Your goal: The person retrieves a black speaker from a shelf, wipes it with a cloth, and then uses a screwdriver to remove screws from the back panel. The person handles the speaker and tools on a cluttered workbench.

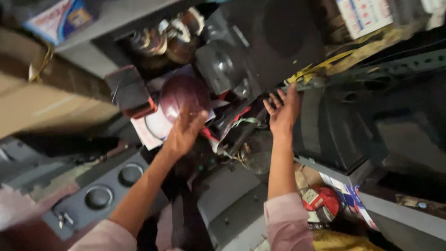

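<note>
This pile is packed tight and leaning, so I think it could slide. If I tug the round purple coil (183,95) out too fast, the small dark block with the red edge (131,93) at its 9 o'clock could tip and fall. The loose wires (232,123) at the coil's 4 o'clock could catch my fingers too.

My left hand (185,130) is at the 6 o'clock edge of the purple coil. My fingers are bent and partly open, touching its lower rim. It is blurry, so I cannot tell if I really have hold of it.

My right hand (283,111) is wide open, fingers spread. My fingertips rest on the corner of the big black box (334,135), by the yellow tape (320,69) at 12 o'clock. It holds nothing.

The coil sits on a white paper (148,130), with brown coils (167,39) up at 12 o'clock. A grey speaker panel (107,188) lies down at 7 o'clock.
</note>
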A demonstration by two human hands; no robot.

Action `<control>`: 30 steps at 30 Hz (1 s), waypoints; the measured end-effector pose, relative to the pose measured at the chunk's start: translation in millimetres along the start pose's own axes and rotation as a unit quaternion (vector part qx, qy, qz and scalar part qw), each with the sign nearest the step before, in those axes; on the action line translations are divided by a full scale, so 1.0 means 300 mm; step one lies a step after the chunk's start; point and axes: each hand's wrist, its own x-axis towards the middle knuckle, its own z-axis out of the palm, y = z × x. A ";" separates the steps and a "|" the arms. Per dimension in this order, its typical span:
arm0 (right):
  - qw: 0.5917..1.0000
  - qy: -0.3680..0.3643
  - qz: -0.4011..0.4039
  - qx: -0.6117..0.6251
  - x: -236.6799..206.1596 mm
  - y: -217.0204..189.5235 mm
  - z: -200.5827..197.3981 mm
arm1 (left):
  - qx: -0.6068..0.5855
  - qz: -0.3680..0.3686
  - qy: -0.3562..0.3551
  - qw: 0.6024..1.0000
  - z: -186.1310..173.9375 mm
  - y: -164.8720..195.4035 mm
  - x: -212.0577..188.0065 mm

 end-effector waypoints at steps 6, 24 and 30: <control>0.978 0.104 0.028 -0.176 0.329 -0.183 0.058 | -0.172 -0.129 -0.007 0.977 0.115 0.185 0.354; 0.999 0.021 0.022 -0.031 0.267 -0.164 -0.109 | -0.259 -0.079 0.090 0.958 0.265 0.285 0.468; 0.996 0.079 0.025 0.030 -0.167 -0.213 -0.237 | -0.184 -0.042 0.037 0.981 0.235 0.461 -0.018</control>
